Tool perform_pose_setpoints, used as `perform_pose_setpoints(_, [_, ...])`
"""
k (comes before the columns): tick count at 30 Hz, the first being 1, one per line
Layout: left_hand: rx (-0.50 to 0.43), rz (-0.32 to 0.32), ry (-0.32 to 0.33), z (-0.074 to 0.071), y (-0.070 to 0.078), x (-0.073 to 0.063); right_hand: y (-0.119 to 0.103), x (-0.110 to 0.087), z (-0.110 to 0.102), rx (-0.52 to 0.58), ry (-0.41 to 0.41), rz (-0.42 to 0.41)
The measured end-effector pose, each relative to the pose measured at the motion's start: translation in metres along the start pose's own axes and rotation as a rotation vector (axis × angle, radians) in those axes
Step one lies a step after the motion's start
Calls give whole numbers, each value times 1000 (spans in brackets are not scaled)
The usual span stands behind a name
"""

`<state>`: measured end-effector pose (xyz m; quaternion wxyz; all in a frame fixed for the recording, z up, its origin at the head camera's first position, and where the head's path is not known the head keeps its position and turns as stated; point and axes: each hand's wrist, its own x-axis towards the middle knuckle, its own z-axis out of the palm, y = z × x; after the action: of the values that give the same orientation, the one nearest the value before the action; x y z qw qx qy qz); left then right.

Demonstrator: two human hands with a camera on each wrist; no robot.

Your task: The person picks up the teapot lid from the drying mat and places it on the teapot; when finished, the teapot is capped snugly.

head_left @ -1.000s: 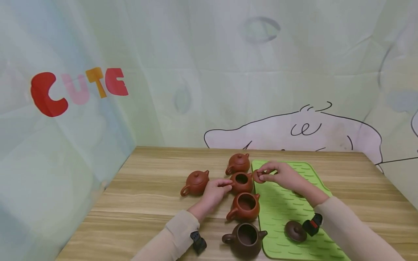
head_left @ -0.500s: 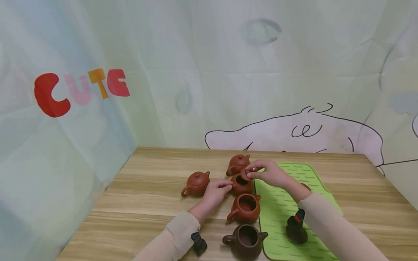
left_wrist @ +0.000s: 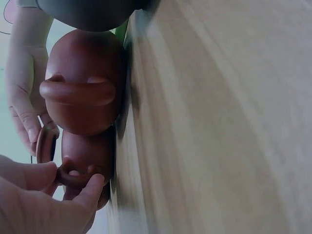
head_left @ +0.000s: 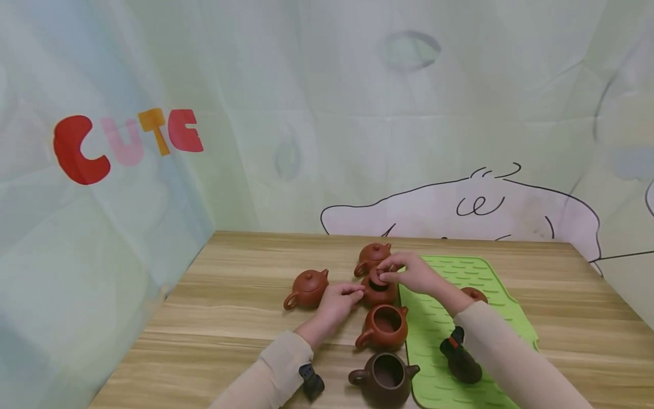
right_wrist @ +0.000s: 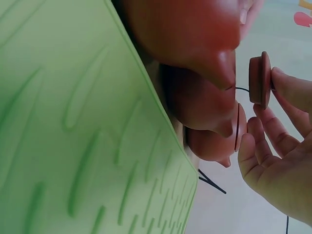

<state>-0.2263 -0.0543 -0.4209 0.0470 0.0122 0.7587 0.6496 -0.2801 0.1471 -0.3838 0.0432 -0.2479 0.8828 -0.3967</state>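
Note:
In the head view, my left hand [head_left: 337,304] pinches the handle [left_wrist: 75,180] of a small reddish-brown teapot [head_left: 380,296], whose mouth is partly uncovered. Thumb and fingers of my right hand [head_left: 415,275] hold a round reddish-brown lid [right_wrist: 261,80] by its knob. The right wrist view shows the lid raised just above the teapots, its underside rim facing them. It overlaps the mouth of the gripped teapot in the head view. Directly behind stands a lidded teapot [head_left: 375,257]; in front is a lidless red-brown teapot [head_left: 383,329].
A lidless dark brown teapot [head_left: 387,382] stands nearest. Another lidded teapot [head_left: 309,288] sits left of my left hand. On the green mat [head_left: 429,341] lie a reddish lid [head_left: 474,294] and a dark lid [head_left: 464,366], the latter partly behind the wrist camera.
My right hand has carried the lid leftward from the mat's edge to over the teapot's mouth. My left hand keeps its grip on the handle, almost unmoved.

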Motion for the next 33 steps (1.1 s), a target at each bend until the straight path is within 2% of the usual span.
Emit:
perform_pose_setpoints(5, [5, -5, 2, 0, 0, 0, -2, 0, 3, -2, -4, 34])
perform_pose_setpoints(20, [20, 5, 0, 0, -3, 3, 3, 2, 10, -36, -6, 41])
perform_pose_setpoints(33, [22, 1, 5, 0, -2, 2, 5, 2, 12, -57, -8, 10])
